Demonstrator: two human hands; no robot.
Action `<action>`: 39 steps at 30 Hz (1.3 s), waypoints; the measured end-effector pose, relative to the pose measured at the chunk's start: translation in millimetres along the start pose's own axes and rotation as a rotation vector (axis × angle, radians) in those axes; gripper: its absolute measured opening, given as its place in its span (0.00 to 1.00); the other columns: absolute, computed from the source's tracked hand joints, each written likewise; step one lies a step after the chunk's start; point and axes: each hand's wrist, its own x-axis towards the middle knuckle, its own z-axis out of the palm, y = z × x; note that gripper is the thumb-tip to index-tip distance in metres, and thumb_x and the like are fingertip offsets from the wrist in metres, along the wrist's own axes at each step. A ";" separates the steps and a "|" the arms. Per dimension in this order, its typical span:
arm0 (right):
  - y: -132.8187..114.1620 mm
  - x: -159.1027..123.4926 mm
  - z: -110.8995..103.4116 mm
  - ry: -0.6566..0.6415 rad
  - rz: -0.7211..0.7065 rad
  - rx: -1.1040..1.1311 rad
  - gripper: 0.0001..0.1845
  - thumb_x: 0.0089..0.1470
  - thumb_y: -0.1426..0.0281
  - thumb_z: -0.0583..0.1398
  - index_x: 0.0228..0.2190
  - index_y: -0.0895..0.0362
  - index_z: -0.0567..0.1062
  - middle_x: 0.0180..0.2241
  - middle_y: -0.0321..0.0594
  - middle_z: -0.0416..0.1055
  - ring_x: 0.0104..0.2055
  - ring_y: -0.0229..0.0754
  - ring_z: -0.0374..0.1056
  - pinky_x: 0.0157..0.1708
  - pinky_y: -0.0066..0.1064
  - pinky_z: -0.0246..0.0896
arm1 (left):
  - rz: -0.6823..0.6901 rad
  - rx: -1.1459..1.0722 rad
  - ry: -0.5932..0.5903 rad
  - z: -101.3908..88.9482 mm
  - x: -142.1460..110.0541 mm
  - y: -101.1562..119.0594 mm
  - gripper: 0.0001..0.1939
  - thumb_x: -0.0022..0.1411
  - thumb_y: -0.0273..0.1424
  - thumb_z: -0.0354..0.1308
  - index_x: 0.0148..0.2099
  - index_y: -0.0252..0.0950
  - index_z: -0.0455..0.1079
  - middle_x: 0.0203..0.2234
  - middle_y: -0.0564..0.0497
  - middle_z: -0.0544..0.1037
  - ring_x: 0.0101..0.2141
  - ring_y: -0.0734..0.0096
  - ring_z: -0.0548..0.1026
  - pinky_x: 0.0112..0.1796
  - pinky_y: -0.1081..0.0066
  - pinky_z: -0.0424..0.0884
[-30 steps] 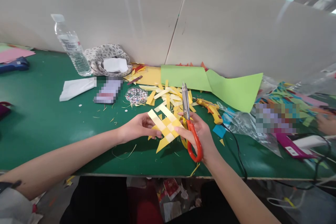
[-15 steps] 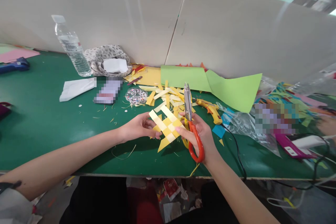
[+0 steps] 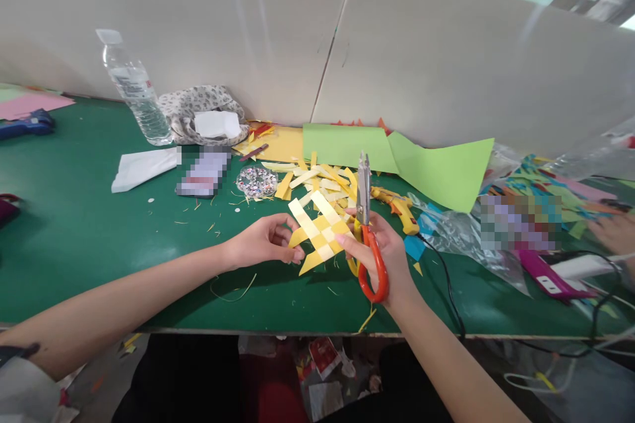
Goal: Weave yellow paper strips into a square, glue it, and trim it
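Note:
A woven mat of yellow and pale paper strips (image 3: 319, 231) is held just above the green table (image 3: 74, 225). My left hand (image 3: 265, 242) pinches its left edge with curled fingers. My right hand (image 3: 384, 258) grips red-handled scissors (image 3: 368, 231) that point up and away, blades nearly closed, and its fingertips also touch the mat's right edge.
Loose yellow strips (image 3: 317, 178) lie behind the mat. A yellow glue gun (image 3: 399, 206) with a black cord, green paper sheets (image 3: 401, 158), a dish of beads (image 3: 256, 181), a water bottle (image 3: 133, 89), a patterned pouch (image 3: 201, 112) and plastic bags (image 3: 476, 231) stand around. Another person's hand (image 3: 615, 232) is at far right.
The woven mat and scissors have shifted slightly right and up. The scissors' tips have parted a little. My left hand stays on the mat's left edge.

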 end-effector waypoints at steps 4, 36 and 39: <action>-3.3 0.4 0.1 0.004 0.008 0.034 0.25 0.32 0.69 0.67 0.38 0.53 0.71 0.25 0.31 0.64 0.22 0.33 0.59 0.19 0.28 0.61 | 0.009 0.041 0.032 -0.1 -0.2 3.3 0.16 0.46 0.26 0.66 0.34 0.35 0.62 0.20 0.58 0.72 0.23 0.78 0.73 0.27 0.76 0.66; 4.0 -3.2 19.5 -0.103 -1.151 -1.061 0.19 0.48 0.82 0.53 0.43 0.62 0.70 0.24 0.38 0.69 0.28 0.40 0.63 0.29 0.30 0.59 | 0.026 -0.073 0.231 -3.0 3.8 8.1 0.13 0.52 0.36 0.62 0.35 0.33 0.66 0.29 0.50 0.75 0.30 0.73 0.74 0.28 0.75 0.70; 3.1 -2.8 26.4 -0.114 -1.219 -1.148 0.18 0.50 0.82 0.52 0.42 0.62 0.71 0.24 0.39 0.69 0.28 0.41 0.62 0.28 0.30 0.56 | -0.003 -0.139 0.263 -6.0 5.9 7.3 0.13 0.50 0.34 0.64 0.34 0.33 0.66 0.26 0.53 0.74 0.27 0.76 0.74 0.24 0.78 0.68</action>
